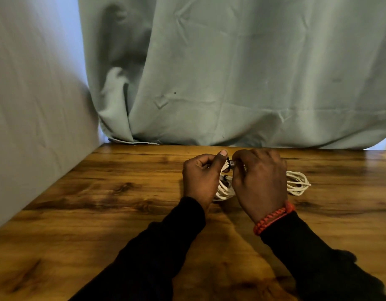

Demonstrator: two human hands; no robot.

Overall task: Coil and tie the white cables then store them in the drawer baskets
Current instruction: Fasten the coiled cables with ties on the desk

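We find both hands raised just above the wooden table (83,192), the left hand (200,177) and right hand (258,181) each pinching the white cable coil (225,190) at a black tie (230,164). A second coil (298,183) lies on the table just beside the right hand. The tie's fastening is largely hidden, so it is probably unfinished; we judge it should be cinched snug with the loops bunched.

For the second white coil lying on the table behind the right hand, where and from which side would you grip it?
Probably at the loop end of the second coil, coming from the right and above: that end lies exposed on the table, while its left part is hidden behind the right hand. Pinch across all the strands together.
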